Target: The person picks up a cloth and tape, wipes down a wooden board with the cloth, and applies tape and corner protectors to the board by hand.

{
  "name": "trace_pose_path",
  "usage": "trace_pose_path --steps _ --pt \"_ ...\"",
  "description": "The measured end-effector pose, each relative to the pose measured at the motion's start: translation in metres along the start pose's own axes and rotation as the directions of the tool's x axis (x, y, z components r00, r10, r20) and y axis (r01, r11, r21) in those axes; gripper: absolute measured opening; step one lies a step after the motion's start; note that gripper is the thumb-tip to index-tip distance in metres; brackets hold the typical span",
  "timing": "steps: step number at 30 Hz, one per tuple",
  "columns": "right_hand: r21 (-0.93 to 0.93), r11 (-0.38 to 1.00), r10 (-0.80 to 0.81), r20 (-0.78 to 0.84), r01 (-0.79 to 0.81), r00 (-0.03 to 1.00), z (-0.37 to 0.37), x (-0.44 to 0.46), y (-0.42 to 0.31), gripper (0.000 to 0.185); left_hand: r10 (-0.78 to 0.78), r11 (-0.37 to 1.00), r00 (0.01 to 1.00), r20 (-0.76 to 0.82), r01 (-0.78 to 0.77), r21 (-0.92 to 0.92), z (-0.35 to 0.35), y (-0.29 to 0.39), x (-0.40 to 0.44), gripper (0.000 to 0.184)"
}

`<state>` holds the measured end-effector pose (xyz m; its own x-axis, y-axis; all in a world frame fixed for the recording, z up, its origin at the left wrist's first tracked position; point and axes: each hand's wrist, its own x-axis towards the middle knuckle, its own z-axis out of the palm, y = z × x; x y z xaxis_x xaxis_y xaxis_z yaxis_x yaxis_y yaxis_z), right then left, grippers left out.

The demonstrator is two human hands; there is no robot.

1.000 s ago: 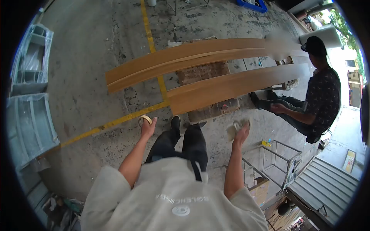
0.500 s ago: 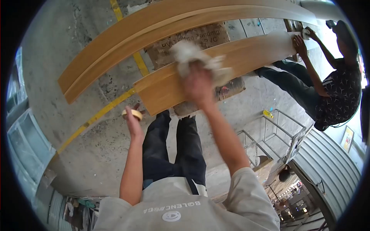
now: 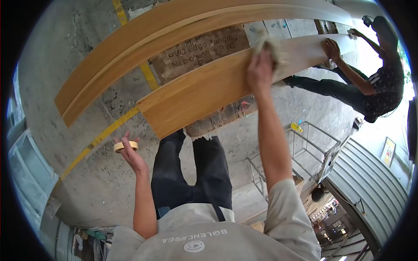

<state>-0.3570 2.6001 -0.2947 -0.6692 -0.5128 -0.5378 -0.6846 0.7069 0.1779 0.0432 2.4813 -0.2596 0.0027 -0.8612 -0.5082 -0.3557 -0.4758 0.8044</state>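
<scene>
My right hand is closed on a whitish rag, blurred by motion, at the upper face of a long wooden panel. Off the panel's near left end, my left hand holds a roll of masking tape, with some fingers passing through or around the ring. It is away from the wood, above the floor. The panel rests on brown boxes or blocks, and its far end reaches a co-worker.
A second long curved wooden piece lies beyond the panel. Between them sits a printed cardboard box. At the far right, a co-worker has both hands at the panel's other end. A metal frame stands at right; yellow tape marks the floor.
My right hand and the rag have slid right along the panel. My left hand with the tape roll has moved left and slightly down, farther from the panel's end.
</scene>
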Motion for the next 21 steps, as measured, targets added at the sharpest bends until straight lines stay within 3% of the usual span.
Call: trace_pose_path --steps 1,2,3,4,5,6,8,9,10,11,12,13,14,15,17,18,19,20,21 --pt "0.139 0.989 0.102 -0.431 -0.046 0.896 0.000 0.017 0.009 0.039 0.116 0.993 0.993 0.010 -0.116 0.033 0.003 0.003 0.003 0.067" --pt "0.278 0.960 0.244 -0.759 -0.038 0.603 -0.001 0.024 0.019 0.043 0.203 0.978 0.979 -0.011 -0.203 0.040 0.011 0.020 -0.004 0.060" --pt "0.321 0.947 0.204 -0.624 0.010 0.754 0.005 0.005 0.001 0.046 0.214 0.976 0.977 -0.002 -0.214 0.032 0.013 0.028 -0.006 0.060" --pt "0.369 0.928 0.137 -0.475 0.056 0.869 0.015 -0.024 -0.039 0.050 0.360 0.924 0.932 0.024 -0.361 0.125 0.017 0.035 -0.006 0.060" --pt "0.296 0.920 -0.052 -0.560 0.258 0.827 0.030 -0.054 -0.082 0.050 0.496 0.840 0.866 0.071 -0.499 0.212 0.025 0.043 -0.007 0.059" --pt "0.276 0.840 -0.286 -0.507 0.467 0.813 0.020 -0.096 -0.114 0.051 0.543 0.807 0.834 0.100 -0.551 0.213 0.037 0.059 -0.010 0.065" --pt "0.409 0.618 -0.321 -0.648 0.671 0.691 0.018 -0.126 -0.138 0.051 0.597 0.769 0.795 0.111 -0.606 0.205 0.065 0.073 -0.004 0.068" --pt "0.378 0.619 -0.303 -0.694 0.689 0.653 0.028 -0.115 -0.125 0.053 0.632 0.742 0.770 0.085 -0.633 0.222 0.077 0.080 -0.003 0.072" --pt "0.349 0.620 -0.289 -0.731 0.702 0.618 0.035 -0.099 -0.104 0.056 0.617 0.766 0.781 0.097 -0.624 0.154 0.088 0.087 -0.004 0.077" --pt "0.507 0.666 -0.314 -0.476 0.548 0.822 0.006 -0.073 -0.060 0.047 0.616 0.763 0.778 0.121 -0.628 0.154 0.100 0.092 -0.005 0.077" --pt "0.400 0.803 -0.140 -0.594 0.442 0.792 -0.003 -0.049 -0.015 0.041 0.656 0.708 0.739 0.152 -0.672 0.215 0.116 0.094 -0.004 0.078" --pt "0.292 0.856 -0.047 -0.779 0.427 0.625 0.026 -0.008 0.034 0.041 0.689 0.649 0.702 0.182 -0.708 0.278 0.131 0.095 -0.005 0.079" --pt "0.276 0.941 0.030 -0.649 0.198 0.760 0.062 0.039 0.087 0.046 0.640 0.717 0.750 0.168 -0.662 0.220 0.151 0.097 -0.011 0.084" --pt "0.331 0.927 0.161 -0.778 0.178 0.607 0.022 0.050 0.137 0.048 0.649 0.709 0.743 0.167 -0.669 0.221 0.174 0.102 -0.021 0.084" --pt "0.471 0.879 0.410 -0.672 -0.072 0.617 -0.005 0.074 0.192 0.049 0.637 0.476 0.714 0.290 -0.660 0.581 0.212 0.114 -0.042 0.089" --pt "0.439 0.885 0.441 -0.684 -0.155 0.581 -0.002 0.082 0.197 0.050 0.667 0.440 0.696 0.266 -0.657 0.612 0.229 0.095 -0.035 0.090" --pt "0.435 0.899 0.340 -0.622 -0.050 0.705 0.005 0.069 0.174 0.049 0.697 0.405 0.675 0.242 -0.648 0.645 0.246 0.077 -0.028 0.092" --pt "0.457 0.887 0.221 -0.557 0.073 0.801 0.012 0.051 0.150 0.048 0.729 0.221 0.636 0.253 -0.569 0.792 0.276 0.078 -0.026 0.092" --pt "0.437 0.859 0.084 -0.633 0.265 0.770 0.018 0.023 0.118 0.044 0.680 0.390 0.718 0.148 -0.526 0.756 0.291 0.084 -0.035 0.088"
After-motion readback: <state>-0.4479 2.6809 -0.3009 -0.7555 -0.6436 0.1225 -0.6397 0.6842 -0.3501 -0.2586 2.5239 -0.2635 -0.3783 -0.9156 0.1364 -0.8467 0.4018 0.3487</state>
